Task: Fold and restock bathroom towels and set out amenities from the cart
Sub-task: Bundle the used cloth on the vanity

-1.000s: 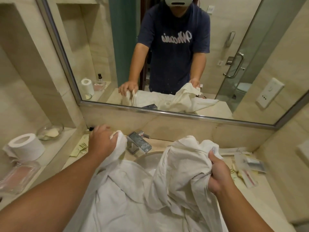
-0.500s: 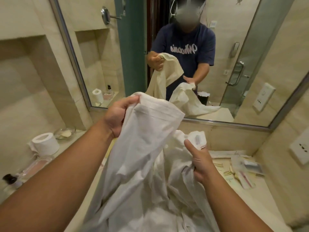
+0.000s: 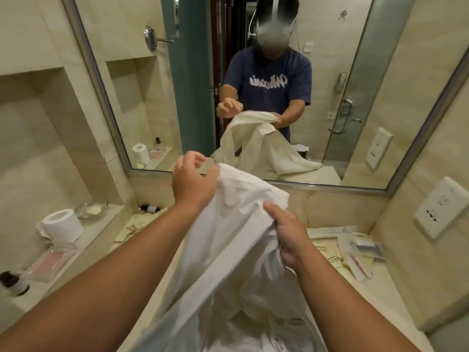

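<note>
A: Right hand (image 3: pixel 286 232) first: it's clamped on a fistful of the white towel (image 3: pixel 228 224), thumb pressed on top of the bunched cloth.
B: And the left hand (image 3: pixel 194 181)?
A: Higher up, at the towel's top edge, fingers loosely curled. It's against the cloth, but whether it's pinching it I can't tell.
B: So the two hands are close?
A: Near each other, not touching. The towel's upper part is lifted above the counter (image 3: pixel 380 288), and the rest drapes down between the forearms.
B: Around it?
A: Amenity packets (image 3: pixel 355 252) lie scattered on the counter to the right. On the left ledge there's a toilet roll (image 3: pixel 63 224), a glass dish (image 3: pixel 90 210) just behind it, a clear tray (image 3: pixel 50 260) in front, and a small dark bottle (image 3: pixel 12 283) at the near end. The mirror (image 3: pixel 355 59) behind reflects the person and the cloth.
</note>
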